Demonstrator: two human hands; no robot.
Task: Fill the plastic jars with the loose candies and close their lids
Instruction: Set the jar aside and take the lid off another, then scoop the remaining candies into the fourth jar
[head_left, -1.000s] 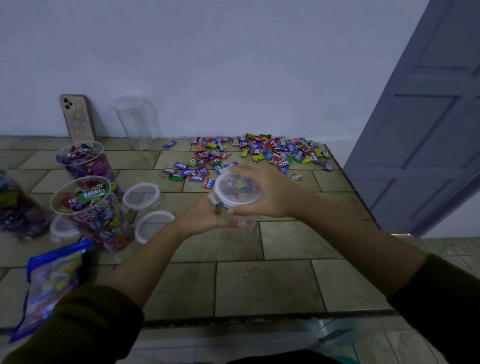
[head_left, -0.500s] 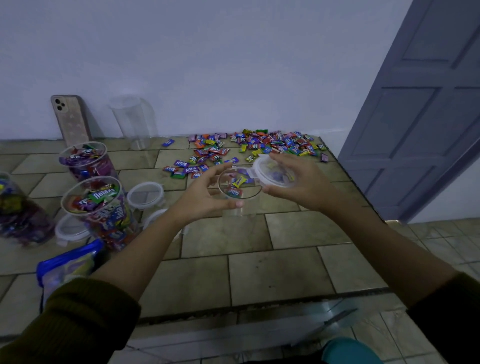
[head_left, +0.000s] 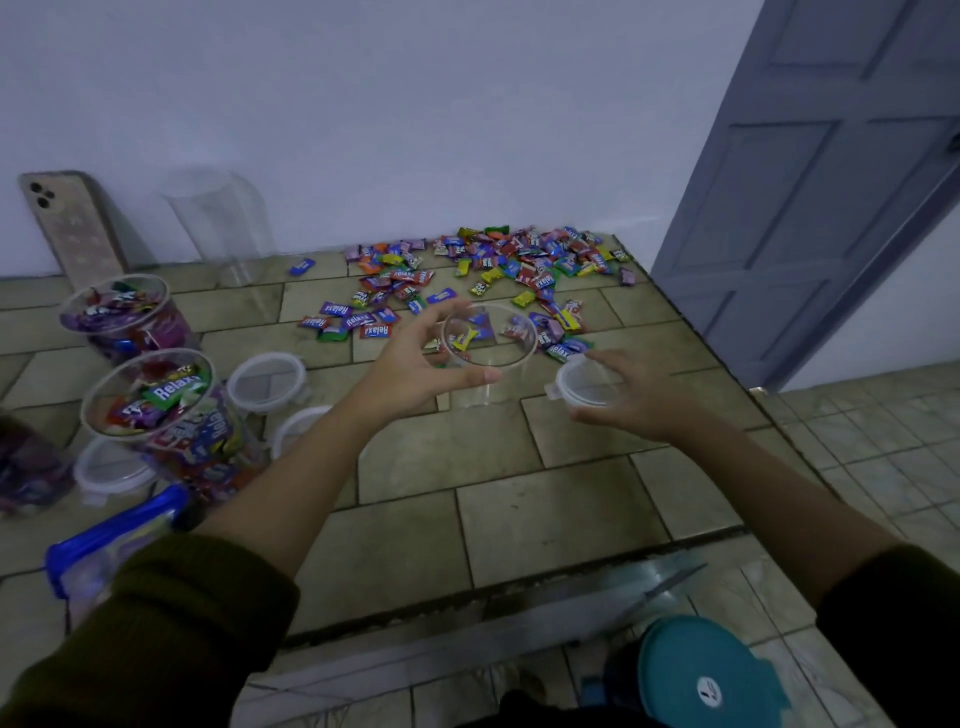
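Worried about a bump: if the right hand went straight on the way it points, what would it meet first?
Probably the clear jar that the left hand holds; the right hand, holding a lid, points at it, though depth is unclear.

Dim, bluish indoor light; soft wide-angle view.
Faint shadows fall on the wall (head_left: 415, 104) behind the phone (head_left: 72, 234) and the empty jar (head_left: 218, 223). The straight edges of the door (head_left: 831, 182) lean and bow at the right, and the sleeves (head_left: 156, 623) blur darkly in the bottom corners.
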